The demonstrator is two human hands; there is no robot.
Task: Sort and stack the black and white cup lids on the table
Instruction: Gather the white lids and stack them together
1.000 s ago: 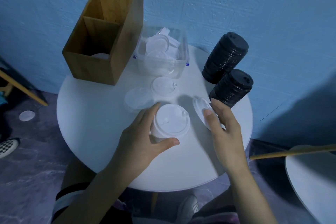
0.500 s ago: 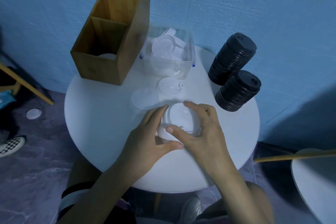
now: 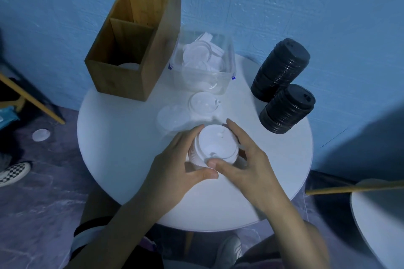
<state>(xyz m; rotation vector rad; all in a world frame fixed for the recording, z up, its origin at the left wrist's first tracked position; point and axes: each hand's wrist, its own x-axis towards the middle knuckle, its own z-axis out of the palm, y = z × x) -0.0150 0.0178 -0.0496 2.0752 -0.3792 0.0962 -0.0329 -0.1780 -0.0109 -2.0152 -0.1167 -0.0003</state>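
A stack of white lids (image 3: pixel 215 146) stands near the middle of the round white table (image 3: pixel 122 150). My left hand (image 3: pixel 177 168) curls round its left side, thumb at the front. My right hand (image 3: pixel 242 159) grips its right side, thumb on the top lid's front rim. Two loose clear lids (image 3: pixel 204 102) (image 3: pixel 172 116) lie just behind the stack. Two leaning stacks of black lids (image 3: pixel 281 67) (image 3: pixel 287 108) stand at the table's right edge.
A two-compartment wooden box (image 3: pixel 131 57) stands at the back left, with a white lid low inside. Next to it is a clear plastic bin (image 3: pixel 203 78) with several white lids. One white lid (image 3: pixel 40 135) lies on the floor at left. Another table's edge (image 3: pixel 371 209) shows at lower right.
My right hand carried a white lid from the table's right side onto the stack and now grips the stack together with my left hand. The camera has shifted slightly.
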